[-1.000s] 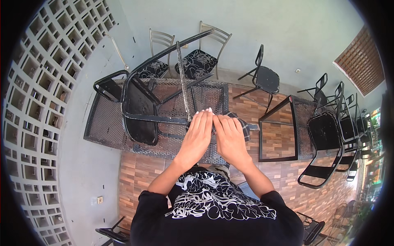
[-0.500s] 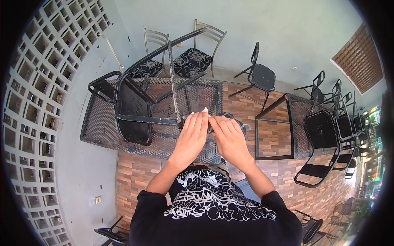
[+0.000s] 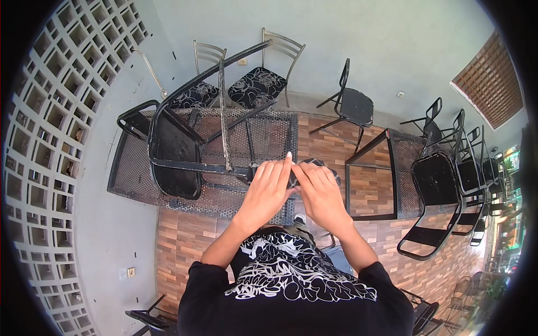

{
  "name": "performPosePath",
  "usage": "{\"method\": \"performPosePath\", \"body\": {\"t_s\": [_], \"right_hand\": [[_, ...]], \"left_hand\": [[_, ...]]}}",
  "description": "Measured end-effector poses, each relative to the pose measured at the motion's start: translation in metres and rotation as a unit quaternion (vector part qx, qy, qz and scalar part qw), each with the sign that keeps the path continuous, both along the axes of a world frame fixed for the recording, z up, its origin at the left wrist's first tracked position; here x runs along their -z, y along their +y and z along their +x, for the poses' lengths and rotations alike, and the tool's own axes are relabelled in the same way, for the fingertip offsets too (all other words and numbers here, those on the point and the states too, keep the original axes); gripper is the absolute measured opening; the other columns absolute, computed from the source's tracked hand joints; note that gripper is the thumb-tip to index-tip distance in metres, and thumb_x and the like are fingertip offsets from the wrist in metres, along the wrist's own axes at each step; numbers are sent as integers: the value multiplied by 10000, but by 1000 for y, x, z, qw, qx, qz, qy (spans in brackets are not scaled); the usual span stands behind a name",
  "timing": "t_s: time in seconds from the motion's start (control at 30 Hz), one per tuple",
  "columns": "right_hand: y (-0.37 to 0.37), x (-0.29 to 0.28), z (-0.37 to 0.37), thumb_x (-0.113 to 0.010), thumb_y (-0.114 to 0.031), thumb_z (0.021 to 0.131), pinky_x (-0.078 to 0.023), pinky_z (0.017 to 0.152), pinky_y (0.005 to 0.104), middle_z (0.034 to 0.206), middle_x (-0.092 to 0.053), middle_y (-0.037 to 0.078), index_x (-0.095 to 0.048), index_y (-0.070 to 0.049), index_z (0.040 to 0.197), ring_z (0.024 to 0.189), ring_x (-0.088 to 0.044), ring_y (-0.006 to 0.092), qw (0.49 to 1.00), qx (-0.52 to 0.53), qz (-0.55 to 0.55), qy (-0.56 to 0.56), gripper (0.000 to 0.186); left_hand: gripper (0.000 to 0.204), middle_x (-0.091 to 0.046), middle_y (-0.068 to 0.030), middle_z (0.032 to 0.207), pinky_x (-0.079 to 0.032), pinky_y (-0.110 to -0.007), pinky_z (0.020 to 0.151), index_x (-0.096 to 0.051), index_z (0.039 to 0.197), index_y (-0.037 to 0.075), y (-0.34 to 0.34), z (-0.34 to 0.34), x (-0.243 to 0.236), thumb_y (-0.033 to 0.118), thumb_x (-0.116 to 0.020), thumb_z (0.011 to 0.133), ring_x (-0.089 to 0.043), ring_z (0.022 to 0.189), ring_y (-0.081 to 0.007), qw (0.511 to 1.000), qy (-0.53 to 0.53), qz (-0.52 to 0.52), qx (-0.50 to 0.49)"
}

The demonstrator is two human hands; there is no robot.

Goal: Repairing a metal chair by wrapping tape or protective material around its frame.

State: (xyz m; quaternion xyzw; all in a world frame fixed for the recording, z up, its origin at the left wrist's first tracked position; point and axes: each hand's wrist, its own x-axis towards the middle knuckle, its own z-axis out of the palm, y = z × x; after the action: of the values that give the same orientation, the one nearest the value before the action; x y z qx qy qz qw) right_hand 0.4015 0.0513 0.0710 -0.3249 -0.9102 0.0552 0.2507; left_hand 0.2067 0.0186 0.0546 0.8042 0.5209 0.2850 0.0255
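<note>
A worn black metal chair (image 3: 178, 154) lies on its side on a dark perforated metal table (image 3: 134, 173), its legs pointing toward the right. Both of my hands are at the end of its nearest leg (image 3: 196, 166). A dark checked cloth (image 3: 292, 180) is bunched under my fingers there, covering the tip of the leg. My left hand (image 3: 266, 190) curls over the cloth with its thumb hidden. Beside it, my right hand (image 3: 319, 190) also curves over the cloth, and the fingertips of the two hands meet.
Two chairs with flowered seats (image 3: 258, 87) stand behind the table. Beyond it on the right are a black chair (image 3: 356, 106), a second table frame (image 3: 397, 173) and several more black chairs (image 3: 437, 179). A lattice wall (image 3: 45, 168) rises on the left.
My hands have shifted slightly along the cloth and sit closer together at the thumbs. The chair and table appear a little further left in view.
</note>
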Motion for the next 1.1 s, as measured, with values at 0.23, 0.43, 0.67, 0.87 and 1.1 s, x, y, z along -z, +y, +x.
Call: {"method": "performPosePath", "body": {"t_s": [0.23,0.43,0.67,0.87,1.1], "right_hand": [[-2,-2,-6,-709,-46,891,-432,1092,498,1361,-607,167,-578,10,1455,1236,-586,367,1000,8,3,16,582],[-9,-5,-22,-692,-41,892,-436,1107,484,1353,-615,177,-588,25,1439,1273,-599,353,999,35,28,-15,560],[-13,9,-57,-698,-17,876,-436,1113,502,1337,-626,164,-597,19,1432,1278,-598,354,998,45,34,1,567],[-15,13,-72,-695,-2,851,-431,1119,500,1328,-631,164,-599,22,1422,1269,-604,347,998,46,37,9,580],[-17,11,-71,-686,11,851,-421,1147,508,1338,-632,166,-596,22,1424,1279,-602,352,998,49,28,19,580]], "left_hand": [[822,-572,-246,1380,-436,-491,1128,-305,1629,-115,6,-31,-7,106,-738,965,-551,1278,-408,992,-57,-31,112],[776,-564,-237,1442,-443,-492,1128,-318,1626,-98,7,-44,0,42,-707,970,-549,1316,-403,989,-46,-27,138],[777,-586,-260,1406,-455,-498,1136,-350,1596,-126,-2,-72,-1,-46,-678,897,-572,1294,-420,995,-5,-8,96],[731,-598,-286,1378,-472,-511,1136,-403,1545,-159,-4,-77,4,-82,-624,852,-584,1288,-428,996,4,33,81],[724,-608,-280,1345,-462,-504,1152,-416,1522,-179,-2,-75,2,-58,-622,839,-591,1270,-417,996,26,39,80]]}}
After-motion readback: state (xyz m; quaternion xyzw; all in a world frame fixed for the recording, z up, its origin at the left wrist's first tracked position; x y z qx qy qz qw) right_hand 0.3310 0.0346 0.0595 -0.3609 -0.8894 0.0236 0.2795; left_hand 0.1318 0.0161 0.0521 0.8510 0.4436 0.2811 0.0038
